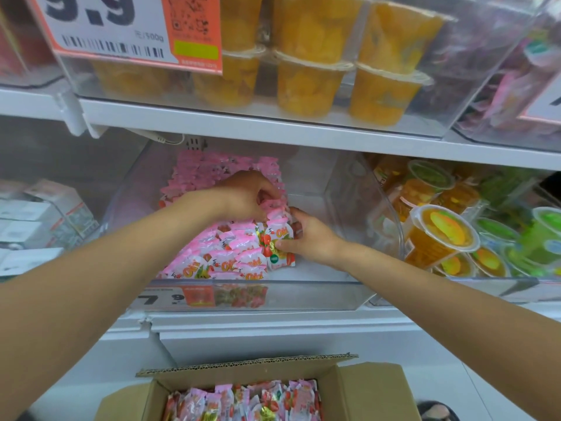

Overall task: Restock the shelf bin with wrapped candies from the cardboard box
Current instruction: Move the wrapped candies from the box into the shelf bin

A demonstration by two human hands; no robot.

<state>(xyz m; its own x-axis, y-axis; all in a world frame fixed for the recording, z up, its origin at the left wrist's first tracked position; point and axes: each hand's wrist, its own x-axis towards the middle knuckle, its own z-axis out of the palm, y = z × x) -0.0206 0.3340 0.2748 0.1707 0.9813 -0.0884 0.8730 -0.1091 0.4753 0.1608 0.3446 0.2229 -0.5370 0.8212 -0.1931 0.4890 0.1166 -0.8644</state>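
Lining up candies [224, 253] in bin [334, 294]: pinching some with left hand [249, 192], gripping end packet [279, 238] with right hand [306, 235]. Next, probably: let go, reach down into cardboard box [367, 387], grab more.

A: What's the person wearing?
B: Nothing on the arms. Bare left hand [246, 192], bare right hand [309, 235], forearms [425, 287] uncovered up to the frame edge.
A: Feet?
B: One dark shoe [437, 412] at the bottom edge, looks open-topped. Too cropped to confirm.
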